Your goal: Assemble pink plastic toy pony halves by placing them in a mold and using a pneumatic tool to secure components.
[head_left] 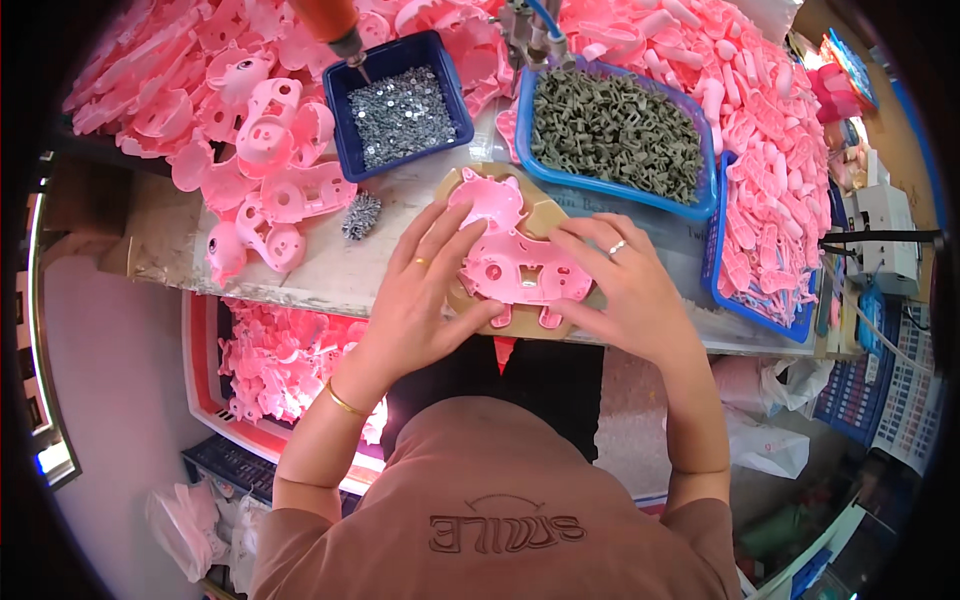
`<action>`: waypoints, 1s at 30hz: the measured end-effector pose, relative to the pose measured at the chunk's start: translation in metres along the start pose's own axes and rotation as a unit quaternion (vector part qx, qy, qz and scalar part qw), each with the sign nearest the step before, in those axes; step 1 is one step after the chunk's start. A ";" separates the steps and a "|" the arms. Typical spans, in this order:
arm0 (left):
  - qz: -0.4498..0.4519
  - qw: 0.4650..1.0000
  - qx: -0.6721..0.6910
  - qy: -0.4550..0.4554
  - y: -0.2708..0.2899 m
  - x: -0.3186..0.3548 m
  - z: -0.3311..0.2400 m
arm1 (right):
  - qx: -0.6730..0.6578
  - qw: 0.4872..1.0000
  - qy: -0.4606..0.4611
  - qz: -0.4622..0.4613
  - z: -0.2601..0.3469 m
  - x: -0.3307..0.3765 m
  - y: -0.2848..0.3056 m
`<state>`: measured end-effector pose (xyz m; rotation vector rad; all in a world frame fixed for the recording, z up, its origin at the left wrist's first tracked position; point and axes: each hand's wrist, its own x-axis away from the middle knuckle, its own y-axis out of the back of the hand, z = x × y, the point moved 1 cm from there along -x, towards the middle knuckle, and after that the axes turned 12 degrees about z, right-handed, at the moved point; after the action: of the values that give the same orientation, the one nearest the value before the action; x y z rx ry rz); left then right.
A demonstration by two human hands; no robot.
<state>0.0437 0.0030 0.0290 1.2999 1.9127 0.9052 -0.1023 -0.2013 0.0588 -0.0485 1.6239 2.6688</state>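
Hands pressing a pink animal-shaped shell into its tan jig at the bench edge.
Left hand and right hand lie open, fingers spread flat on the shell, steadying rather than gripping it; screw tray within reach.

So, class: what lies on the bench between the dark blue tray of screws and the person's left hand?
In the head view, a small heap of silvery screws lies between the dark blue tray and the left hand.
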 end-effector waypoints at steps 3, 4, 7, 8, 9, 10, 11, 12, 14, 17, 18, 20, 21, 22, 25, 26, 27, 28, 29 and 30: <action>0.022 1.000 -0.016 0.005 -0.008 -0.005 -0.005 | 0.001 1.000 0.005 0.028 -0.002 0.001 0.000; 0.024 1.000 -0.014 0.003 -0.009 -0.006 -0.006 | -0.001 1.000 0.008 0.030 0.000 0.002 0.002; 0.042 0.997 -0.063 0.001 -0.014 -0.013 -0.007 | -0.006 0.999 -0.006 0.040 -0.005 0.004 -0.003; 0.041 0.998 -0.053 0.009 -0.015 -0.012 -0.008 | -0.005 0.999 -0.010 0.046 -0.006 0.005 -0.005; 0.039 0.998 -0.043 0.018 -0.015 -0.012 -0.008 | -0.005 0.999 -0.013 0.045 -0.007 0.005 -0.006; 0.041 0.998 -0.042 0.015 -0.015 -0.013 -0.009 | 0.013 0.999 -0.005 0.035 -0.008 0.005 -0.008; 0.041 0.998 -0.043 0.016 -0.014 -0.013 -0.010 | 0.031 0.999 0.004 0.026 -0.007 0.004 -0.008; 0.041 0.998 -0.044 0.018 -0.013 -0.014 -0.011 | 0.030 0.999 0.003 0.025 -0.005 0.005 -0.009; 0.039 0.998 -0.041 0.017 -0.013 -0.014 -0.012 | 0.107 0.994 0.010 -0.001 0.003 0.006 -0.010; 0.037 0.998 -0.046 0.027 -0.012 -0.015 -0.014 | 0.132 0.991 -0.001 -0.026 0.004 0.007 -0.011; 0.038 0.997 -0.055 0.038 -0.012 -0.015 -0.015 | 0.131 0.991 -0.003 -0.026 0.006 0.006 -0.010; 0.050 0.996 -0.066 0.037 -0.010 -0.015 -0.015 | 0.076 0.997 -0.017 0.000 0.009 0.006 -0.009; 0.061 0.994 -0.077 0.037 -0.010 -0.015 -0.015 | 0.077 0.997 -0.019 0.000 0.007 0.006 -0.009; 0.062 0.994 -0.077 0.036 -0.009 -0.015 -0.015 | 0.065 0.998 -0.021 0.002 0.005 0.007 -0.010; 0.066 0.994 -0.083 0.037 -0.007 -0.016 -0.016 | 0.066 0.997 -0.025 0.004 0.007 0.007 -0.009; 0.064 0.994 -0.082 0.033 -0.006 -0.016 -0.016 | 0.079 0.996 -0.029 0.002 0.008 0.007 -0.009; 0.062 0.995 -0.080 0.028 -0.005 -0.017 -0.016 | 0.079 0.996 -0.030 0.003 0.010 0.008 -0.011; 0.063 0.995 -0.078 0.027 -0.003 -0.018 -0.017 | 0.067 0.997 -0.038 -0.008 0.012 0.009 -0.014; 0.063 0.996 -0.065 0.028 -0.001 -0.018 -0.017 | 0.056 0.997 -0.046 -0.020 0.012 0.010 -0.017; 0.063 0.996 -0.051 0.028 0.000 -0.019 -0.017 | 0.057 0.997 -0.048 -0.019 0.010 0.011 -0.020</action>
<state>0.0357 -0.0181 0.0408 1.3584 1.8169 1.0994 -0.1132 -0.1837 0.0455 0.0473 1.7224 2.5046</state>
